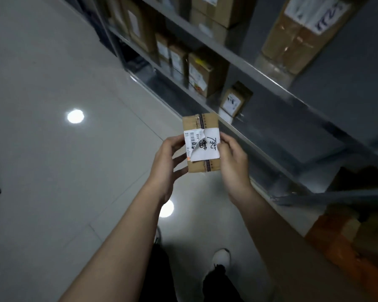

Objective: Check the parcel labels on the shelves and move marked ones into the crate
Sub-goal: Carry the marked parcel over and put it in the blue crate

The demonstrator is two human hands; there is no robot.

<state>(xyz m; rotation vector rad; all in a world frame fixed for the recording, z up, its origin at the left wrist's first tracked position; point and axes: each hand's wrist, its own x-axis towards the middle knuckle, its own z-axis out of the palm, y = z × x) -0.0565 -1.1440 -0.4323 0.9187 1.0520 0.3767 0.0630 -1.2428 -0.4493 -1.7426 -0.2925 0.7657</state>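
A small brown cardboard parcel (200, 125) is held in front of me over the floor, beside the grey metal shelves (260, 77). Its white label (203, 147) carries a barcode and black handwritten marks, and one corner is peeled up. My left hand (166, 164) grips the parcel's left side, fingers curled underneath. My right hand (232, 162) holds the right side, thumb pressed on the label edge. No crate is in view.
The shelves run diagonally along the right, holding several labelled cardboard boxes (200, 75) and one small box (235, 101). Orange and brown parcels (345, 240) sit low at the right. Glossy grey floor tiles (63, 149) spread to the left. My shoe (222, 257) is below.
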